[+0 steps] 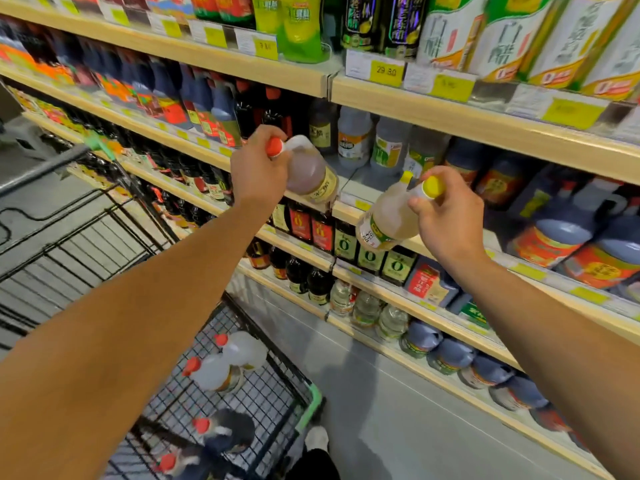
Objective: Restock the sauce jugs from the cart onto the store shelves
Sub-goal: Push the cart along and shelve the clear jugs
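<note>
I am looking down a shop aisle along wooden-edged shelves that run in tiers from upper left to lower right, crowded with bottles. Yellow price tags sit along the shelf edges. Below the lowest tier a plain grey base panel meets the grey floor at left. Light is even and bright.
</note>
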The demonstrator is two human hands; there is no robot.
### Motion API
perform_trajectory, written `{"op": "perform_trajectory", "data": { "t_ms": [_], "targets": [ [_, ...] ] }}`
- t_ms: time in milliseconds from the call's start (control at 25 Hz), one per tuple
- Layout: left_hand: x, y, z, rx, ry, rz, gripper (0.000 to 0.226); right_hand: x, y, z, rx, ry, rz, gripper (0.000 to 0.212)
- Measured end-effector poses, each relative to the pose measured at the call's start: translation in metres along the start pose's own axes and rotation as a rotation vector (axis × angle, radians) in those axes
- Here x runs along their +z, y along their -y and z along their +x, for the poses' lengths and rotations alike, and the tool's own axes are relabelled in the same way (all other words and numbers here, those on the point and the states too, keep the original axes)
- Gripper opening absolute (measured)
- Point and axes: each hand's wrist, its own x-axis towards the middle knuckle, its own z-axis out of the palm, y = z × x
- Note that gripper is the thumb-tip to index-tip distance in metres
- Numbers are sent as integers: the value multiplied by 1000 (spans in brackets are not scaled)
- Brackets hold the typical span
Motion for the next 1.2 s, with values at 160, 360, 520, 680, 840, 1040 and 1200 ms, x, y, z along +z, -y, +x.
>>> {"op": "perform_trajectory", "data": {
  "t_ms": [160, 360, 520, 680, 840, 1040, 1200],
  "targets": [
    [25, 25, 48, 53, -29, -77, 21, 35, 7, 20, 0, -15, 9, 25],
    [67, 48, 85, 119, -16, -102, 20, 70, 5, 36, 9, -45, 20, 24],
    [92, 60, 105, 194, 59, 18, 21, 85, -1, 38, 18, -26, 31, 26],
    [104, 70, 125, 239, 110, 115, 24, 93, -3, 44, 23, -24, 33, 26],
    [113, 67, 144, 233, 123, 216, 26, 102, 3, 54, 11, -38, 40, 27],
    [127, 64, 160, 212, 267, 450, 33, 115, 8, 56, 9, -33, 47, 27],
    [135, 75, 160, 227, 412, 540, 51, 117, 11, 56, 20, -45, 49, 27]
  ]
}}
